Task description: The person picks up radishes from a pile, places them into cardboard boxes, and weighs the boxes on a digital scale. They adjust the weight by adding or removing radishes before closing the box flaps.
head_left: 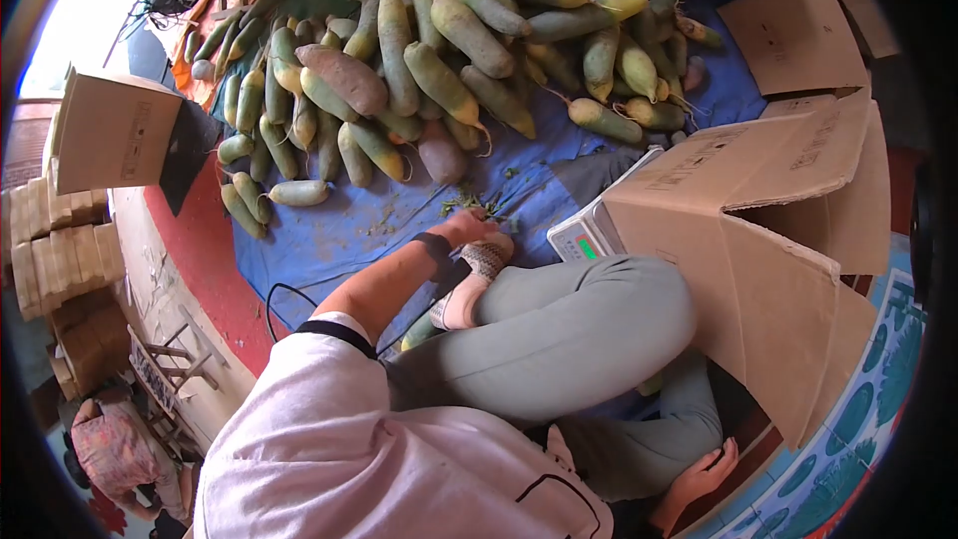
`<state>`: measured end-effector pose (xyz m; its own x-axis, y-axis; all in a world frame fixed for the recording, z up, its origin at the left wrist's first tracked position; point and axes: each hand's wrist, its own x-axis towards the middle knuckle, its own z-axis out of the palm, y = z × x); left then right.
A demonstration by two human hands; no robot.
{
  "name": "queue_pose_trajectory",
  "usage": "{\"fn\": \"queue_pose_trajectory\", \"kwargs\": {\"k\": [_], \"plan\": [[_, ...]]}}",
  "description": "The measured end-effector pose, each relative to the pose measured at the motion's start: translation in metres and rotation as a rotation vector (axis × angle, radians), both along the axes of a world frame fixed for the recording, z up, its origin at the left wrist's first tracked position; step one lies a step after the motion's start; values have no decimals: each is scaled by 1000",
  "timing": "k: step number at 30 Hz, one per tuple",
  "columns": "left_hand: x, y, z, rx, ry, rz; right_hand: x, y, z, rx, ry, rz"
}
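Item: leafy scraps (454, 206), on the blue sheet (349, 225), beside your patterned sock (486, 260). Handling: likely light, limp, easily torn; pinch the stems together.

Item: long radishes (469, 37), heaped on the far side. Handling: likely heavy, stiff, liable to snap if dropped, slick where damp; take each around its thick middle, not by the thin root.

Left hand (467, 228): at the scraps; whether the fingers close on them, you cannot tell.

Right hand (702, 476): near side, right, fingers apart, by your trouser leg (689, 414).
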<state>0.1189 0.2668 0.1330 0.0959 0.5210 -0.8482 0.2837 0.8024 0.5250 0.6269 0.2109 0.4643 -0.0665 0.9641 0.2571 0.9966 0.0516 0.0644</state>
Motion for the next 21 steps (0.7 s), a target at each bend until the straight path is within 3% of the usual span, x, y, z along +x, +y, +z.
{"fn": "queue_pose_trajectory", "kwargs": {"k": [2, 3, 5, 10, 12, 13, 15, 16, 18, 21], "plan": [[-22, 5, -8, -25, 269, -4, 3, 0, -3, -9, 42, -2], [-27, 2, -8, -21, 271, -6, -3, 1, -1, -5, 44, -5], [-30, -8, -9, -83, 591, 187, -17, 1, 5, -11, 61, -6], [-1, -5, -11, -240, 614, 195, -11, 0, 3, -15, 75, -25], [9, -3, -29, 181, 175, 95, -11, 2, 2, -17, 89, -19], [14, 3, -25, 183, 175, 94, -13, 3, 3, -19, 87, -25], [22, 18, -11, 358, 245, -116, -16, 2, 5, -20, 84, -36], [19, 22, -8, 363, 245, -117, -16, 2, 6, -32, 73, -35], [10, 27, -7, 327, 544, -2, -11, 3, 5, -39, 62, -34], [7, 22, -7, 265, 625, -8, 0, 1, -1, -50, 52, -47]]}}
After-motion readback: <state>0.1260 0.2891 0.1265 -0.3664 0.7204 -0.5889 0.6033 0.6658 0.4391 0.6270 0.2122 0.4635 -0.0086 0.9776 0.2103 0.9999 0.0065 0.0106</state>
